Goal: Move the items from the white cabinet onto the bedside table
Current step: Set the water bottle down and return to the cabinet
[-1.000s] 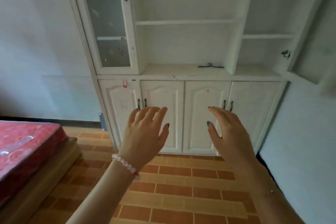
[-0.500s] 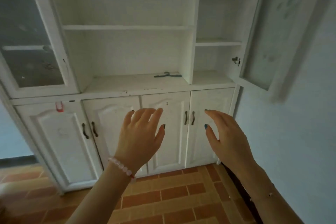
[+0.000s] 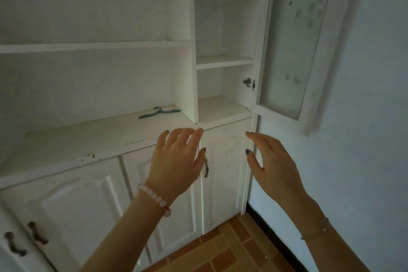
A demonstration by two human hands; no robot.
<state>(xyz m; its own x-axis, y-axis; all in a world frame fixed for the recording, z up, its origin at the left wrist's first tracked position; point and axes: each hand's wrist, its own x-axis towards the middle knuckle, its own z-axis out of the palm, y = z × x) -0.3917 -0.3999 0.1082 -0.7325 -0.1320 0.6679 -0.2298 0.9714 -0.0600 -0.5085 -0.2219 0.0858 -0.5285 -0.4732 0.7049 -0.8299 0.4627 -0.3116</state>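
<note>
The white cabinet (image 3: 88, 139) is filling most of the view. A thin teal thing (image 3: 159, 112), shaped like a small clothes hanger, is lying flat on the wide ledge of the cabinet, above the lower doors. It is resting near the far side of the ledge, just left of the upright divider that is separating the wide middle section from the narrow shelves on the right. Nothing is touching it.

The left hand (image 3: 176, 161) is hovering in front of the lower doors, palm away from the camera, fingers loosely spread and grasping nothing. Its fingertips are reaching up to the front edge of the ledge; I cannot tell if they are touching it. A bracelet of pale pink beads (image 3: 154, 199) is sitting on this wrist. The teal thing is lying to the left of this hand and farther away.

The right hand (image 3: 271, 165) is hovering near the right corner of the cabinet, also released, with fingers slightly bent and nothing in it. A thin chain bracelet (image 3: 318, 231) is showing on its wrist.

A dark door handle (image 3: 206, 168) is showing between the two hands. On the right, a glass door (image 3: 291, 40) is standing open against the pale wall (image 3: 364, 139). Orange floor tiles (image 3: 231, 249) are showing at the near edge.
</note>
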